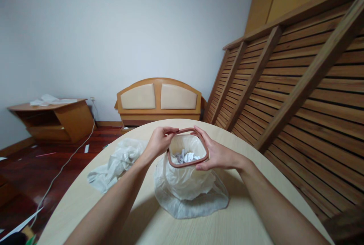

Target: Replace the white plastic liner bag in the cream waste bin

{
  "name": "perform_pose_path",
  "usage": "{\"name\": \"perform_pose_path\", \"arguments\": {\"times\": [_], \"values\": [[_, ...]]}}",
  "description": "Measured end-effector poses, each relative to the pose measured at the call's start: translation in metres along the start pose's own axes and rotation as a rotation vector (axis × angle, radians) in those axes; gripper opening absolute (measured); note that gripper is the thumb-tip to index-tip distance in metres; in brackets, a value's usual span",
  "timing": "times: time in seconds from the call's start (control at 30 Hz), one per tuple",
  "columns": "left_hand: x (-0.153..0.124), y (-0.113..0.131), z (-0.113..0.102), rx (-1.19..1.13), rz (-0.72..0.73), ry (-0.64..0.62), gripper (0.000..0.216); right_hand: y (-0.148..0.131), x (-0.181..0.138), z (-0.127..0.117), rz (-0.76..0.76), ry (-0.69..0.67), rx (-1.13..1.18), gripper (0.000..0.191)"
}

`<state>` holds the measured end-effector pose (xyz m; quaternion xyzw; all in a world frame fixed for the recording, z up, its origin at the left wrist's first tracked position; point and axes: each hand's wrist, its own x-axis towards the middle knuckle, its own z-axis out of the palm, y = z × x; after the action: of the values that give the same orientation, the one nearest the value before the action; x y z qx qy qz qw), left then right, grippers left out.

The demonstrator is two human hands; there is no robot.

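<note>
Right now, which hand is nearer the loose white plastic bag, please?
Left: the left hand pinches the brown rim, right of the loose bag; the right hand, farther right, holds the rim.

Two bare arms reach up from the bottom edge and converge near the middle of the frame. The left forearm (113, 195) slants from the lower left to its wrist (147, 156); the left hand (159, 140) points right, its fingers (170, 129) and thumb bent closely toward each other in a pinch. The right forearm (273, 199) rises from the lower right, and its hand (217, 153) turns leftward at the wrist, thumb (203, 166) low, the fingers curved above in a wider grip.
</note>
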<state>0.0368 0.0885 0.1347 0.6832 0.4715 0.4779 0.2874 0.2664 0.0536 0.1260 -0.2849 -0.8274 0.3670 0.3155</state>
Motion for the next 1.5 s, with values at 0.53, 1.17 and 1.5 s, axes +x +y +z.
{"name": "perform_pose_path", "arguments": {"times": [0.53,1.17,1.5], "values": [[-0.009,0.022,-0.007,0.013,0.081,0.128,0.022,-0.016,0.012,-0.002,0.106,0.480,0.018,0.052],[-0.003,-0.002,-0.012,0.196,0.058,-0.070,0.028,0.014,0.001,-0.042,0.363,0.793,0.011,0.036],[-0.004,-0.008,-0.005,0.369,0.057,-0.114,0.036,0.100,-0.034,-0.084,0.667,0.898,-0.203,0.021]]}}
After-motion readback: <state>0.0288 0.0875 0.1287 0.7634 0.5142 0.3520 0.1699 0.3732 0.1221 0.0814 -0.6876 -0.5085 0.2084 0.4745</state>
